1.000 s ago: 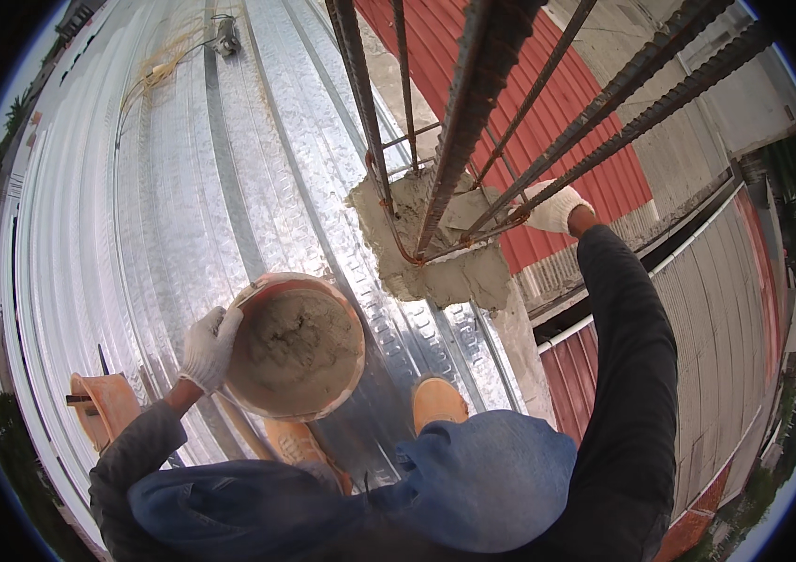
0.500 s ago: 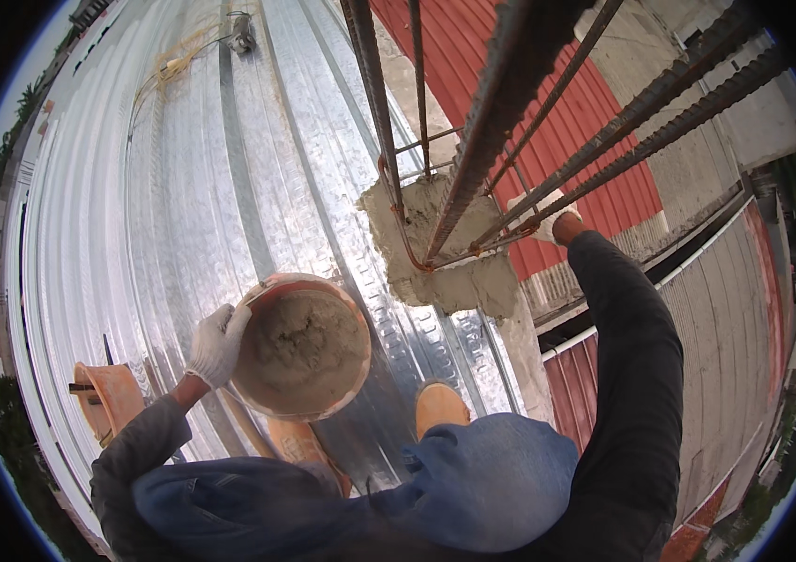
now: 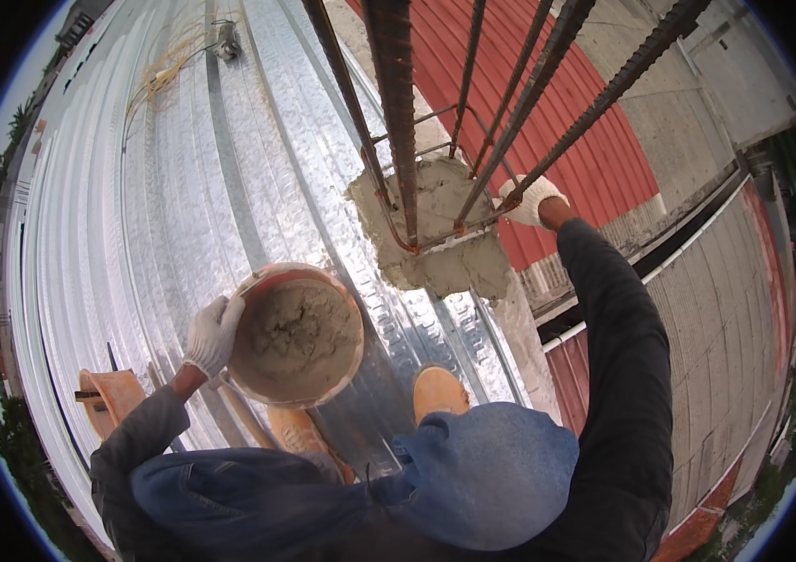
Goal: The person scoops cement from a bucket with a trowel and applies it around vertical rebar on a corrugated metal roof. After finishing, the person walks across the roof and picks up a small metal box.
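Observation:
My left hand (image 3: 212,333), in a white knit glove, grips the left rim of a round orange bucket (image 3: 355,354). Wet grey mortar (image 3: 297,332) fills much of it, with a rough, lumpy surface. Off to the right, my gloved right hand (image 3: 535,201) is closed at the lower part of a ribbed steel rebar (image 3: 578,131), by a corner of the tie ring. The rod partly hides its fingers. Several such rods rise from a patch of wet concrete (image 3: 449,267), which spreads onto the metal sheet at its left.
Ribbed shiny metal decking (image 3: 182,187) lies under my boots (image 3: 440,391). A second orange bucket (image 3: 115,398) stands at the left. Farther off are a cord (image 3: 162,77) and a small grey tool (image 3: 227,42). Beyond the concrete edge are red roof sheets (image 3: 595,150) and a gap.
The view has shifted, so the rods appear more upright and farther left. The bucket sits slightly higher in view, still in my left hand. My right hand stays by the same rebar corner.

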Demonstrator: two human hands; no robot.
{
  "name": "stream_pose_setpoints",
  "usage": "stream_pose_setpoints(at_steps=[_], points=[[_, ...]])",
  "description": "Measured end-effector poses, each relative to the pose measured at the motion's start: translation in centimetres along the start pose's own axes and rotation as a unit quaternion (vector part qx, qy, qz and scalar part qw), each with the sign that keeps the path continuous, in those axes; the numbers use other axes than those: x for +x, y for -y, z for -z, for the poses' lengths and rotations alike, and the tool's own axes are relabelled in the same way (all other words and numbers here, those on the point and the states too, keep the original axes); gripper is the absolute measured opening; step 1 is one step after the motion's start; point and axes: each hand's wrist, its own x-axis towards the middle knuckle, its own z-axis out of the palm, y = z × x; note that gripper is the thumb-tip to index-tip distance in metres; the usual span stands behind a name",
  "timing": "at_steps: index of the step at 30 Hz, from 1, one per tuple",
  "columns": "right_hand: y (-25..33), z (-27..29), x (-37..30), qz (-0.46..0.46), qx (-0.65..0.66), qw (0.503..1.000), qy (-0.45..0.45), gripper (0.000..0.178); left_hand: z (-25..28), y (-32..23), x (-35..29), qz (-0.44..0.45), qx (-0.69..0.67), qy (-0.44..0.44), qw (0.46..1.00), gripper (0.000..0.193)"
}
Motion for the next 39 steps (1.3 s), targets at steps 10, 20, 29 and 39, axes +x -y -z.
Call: stream_pose_setpoints(at_steps=[10, 20, 29, 39], points=[[2.2, 1.2, -2.6, -0.03, 0.052, 0.998, -0.011, 0.051, 0.2, 1.1, -0.2, 0.013, 0.009, 0.002, 1.0, 0.059], [0.2, -0.6, -2.5, 0.026, 0.028, 0.996, -0.076, 0.045, 0.1, 0.3, 0.1, 0.019, 0.012, 0.017, 1.0, 0.059], [-1.6, -0.6, -3.5, 0.059, -0.123, 0.976, -0.168, 0.043, -0.3, 1.0, 0.2, 0.018, -0.015, 0.009, 1.0, 0.058], [-5.3, -5.9, -14.3, -0.134, 0.033, 0.963, -0.23, 0.049, -0.6, 1.1, 0.4, 0.008, -0.048, 0.013, 0.999, 0.056]])
